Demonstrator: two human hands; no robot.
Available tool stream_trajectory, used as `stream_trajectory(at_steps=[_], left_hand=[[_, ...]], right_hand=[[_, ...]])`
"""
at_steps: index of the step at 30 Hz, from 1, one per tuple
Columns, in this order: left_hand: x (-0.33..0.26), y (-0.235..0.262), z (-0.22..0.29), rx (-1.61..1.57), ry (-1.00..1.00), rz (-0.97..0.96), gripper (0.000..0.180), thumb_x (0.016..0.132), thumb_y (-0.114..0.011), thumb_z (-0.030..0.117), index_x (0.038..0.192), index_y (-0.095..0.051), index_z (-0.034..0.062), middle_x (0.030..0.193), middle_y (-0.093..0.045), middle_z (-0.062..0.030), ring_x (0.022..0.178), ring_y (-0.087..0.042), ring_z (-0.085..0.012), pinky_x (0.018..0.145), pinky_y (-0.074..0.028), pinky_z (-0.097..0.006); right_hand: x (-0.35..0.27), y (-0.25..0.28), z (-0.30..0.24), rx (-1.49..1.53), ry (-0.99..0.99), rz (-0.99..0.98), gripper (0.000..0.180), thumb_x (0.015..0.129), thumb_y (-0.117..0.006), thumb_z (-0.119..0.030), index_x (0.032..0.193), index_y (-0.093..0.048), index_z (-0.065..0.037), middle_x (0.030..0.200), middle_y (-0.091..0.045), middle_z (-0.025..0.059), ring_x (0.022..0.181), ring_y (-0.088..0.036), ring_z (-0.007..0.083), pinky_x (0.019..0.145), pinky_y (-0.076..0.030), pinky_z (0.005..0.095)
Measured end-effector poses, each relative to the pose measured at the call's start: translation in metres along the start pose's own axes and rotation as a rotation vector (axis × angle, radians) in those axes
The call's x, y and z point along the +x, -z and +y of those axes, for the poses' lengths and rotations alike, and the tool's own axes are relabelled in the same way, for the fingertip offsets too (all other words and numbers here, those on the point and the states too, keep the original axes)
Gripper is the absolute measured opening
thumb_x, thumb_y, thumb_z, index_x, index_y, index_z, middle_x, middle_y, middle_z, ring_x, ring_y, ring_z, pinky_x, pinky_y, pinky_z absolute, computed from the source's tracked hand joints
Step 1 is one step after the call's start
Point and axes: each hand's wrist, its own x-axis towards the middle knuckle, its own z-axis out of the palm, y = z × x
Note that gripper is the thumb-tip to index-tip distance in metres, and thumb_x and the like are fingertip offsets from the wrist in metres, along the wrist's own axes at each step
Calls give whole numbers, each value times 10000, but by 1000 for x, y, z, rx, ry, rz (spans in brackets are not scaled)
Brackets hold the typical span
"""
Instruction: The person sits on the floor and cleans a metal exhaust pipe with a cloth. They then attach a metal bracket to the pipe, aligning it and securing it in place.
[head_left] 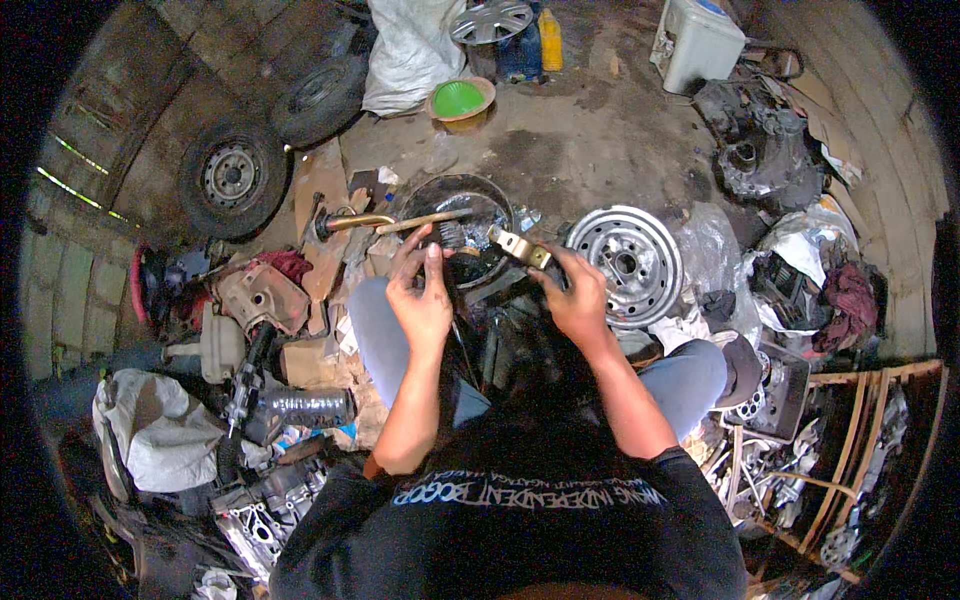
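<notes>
Cluttered with tyres and engine parts, the workshop floor [590, 150] is spreading around me. Fingers of my left hand [422, 295] are gripping a wooden-handled brush [432, 225] over the dark basin [470, 195] (bristles downward), while my right hand [575, 295] is pinching a small metal bracket [520, 246] just beside it.

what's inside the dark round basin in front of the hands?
The dark basin holds a shiny dark liquid. The brush in the left hand reaches over its rim, bristles at the surface. The basin's bottom is hidden by the liquid; the right hand holds a metal bracket beside it.
</notes>
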Motion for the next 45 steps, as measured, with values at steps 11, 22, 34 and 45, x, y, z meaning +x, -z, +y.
stream_trajectory(at_steps=[11, 22, 34, 45], left_hand=[[-22, -13, 7, 80, -282, -205, 189, 906, -595, 40, 1021, -742, 11, 1197, -680, -141, 1190, -577, -298, 1070, -391, -412], [-98, -78, -15, 8, -261, -650, 181, 839, -667, 34, 1017, -679, 2, 1081, -680, -170, 1053, -617, -370, 964, -462, -434], [-299, -275, -120, 64, -349, -1270, 940, 755, -802, 281, 1523, -277, 147, 1590, -225, -153, 1381, -300, -486, 1102, -227, -673], [-376, -269, -298, 418, 114, -1250, 403, 892, -646, 269, 1227, -582, 55, 1083, -609, -278, 931, -617, -427, 840, -483, -504]], right_hand=[[23, 109, 38, -144, -206, 1, 316, 811, -761, -163, 1090, -704, -26, 1040, -712, 186, 993, -678, 320, 899, -500, 395], [-10, 151, 101, -195, -445, 660, 282, 895, -710, -123, 1119, -678, 45, 969, -720, 122, 867, -663, 157, 794, -517, 280], [-81, 222, 139, -137, -721, 966, 283, 862, -762, -194, 1039, -694, 16, 856, -667, 63, 774, -583, 142, 735, -481, 284], [-86, 211, 179, -279, -736, 611, 248, 808, -778, -158, 972, -702, 12, 866, -714, 160, 817, -671, 222, 791, -500, 345]])
